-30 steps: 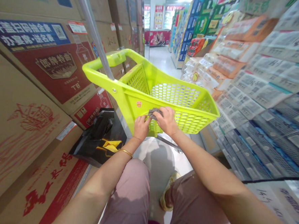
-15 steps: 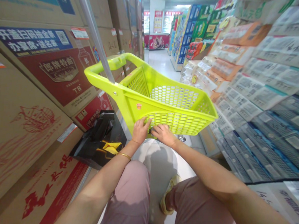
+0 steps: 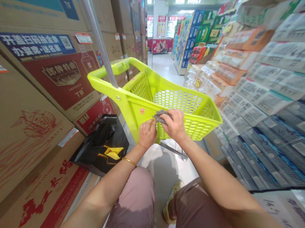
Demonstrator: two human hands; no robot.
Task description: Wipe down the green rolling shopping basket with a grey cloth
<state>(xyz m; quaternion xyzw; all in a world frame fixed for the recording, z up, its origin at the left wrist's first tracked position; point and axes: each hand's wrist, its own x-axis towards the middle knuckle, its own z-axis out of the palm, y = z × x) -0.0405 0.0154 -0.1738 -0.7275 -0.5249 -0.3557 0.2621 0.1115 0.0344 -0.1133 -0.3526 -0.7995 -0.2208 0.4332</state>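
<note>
A lime-green shopping cart point(image 3: 132, 109) stands in front of me, its slatted basket side facing my hands. My right hand point(image 3: 176, 125) is closed on a crumpled grey cloth point(image 3: 163, 116), up against the basket's side below the rim. Just left of it and a little lower, my left hand point(image 3: 147, 132) has its fingers pinched together by the lattice. What those fingers hold, if anything, is hidden; their tips come close to the cloth. A small red sticker point(image 3: 142, 111) shows on the cart's panel above my left hand.
Stacked cardboard cartons point(image 3: 53, 77) line the left side, with a black bag point(image 3: 99, 145) on the floor beside them. Packs of tissue paper point(image 3: 268, 86) are piled on the right. A metal pole point(image 3: 98, 31) rises at the cart's handle. The aisle floor point(image 3: 166, 65) runs ahead.
My right hand has moved up and slightly right along the basket's side, and the grey cloth now shows in it. My left hand has shifted slightly right, its fingers closer together.
</note>
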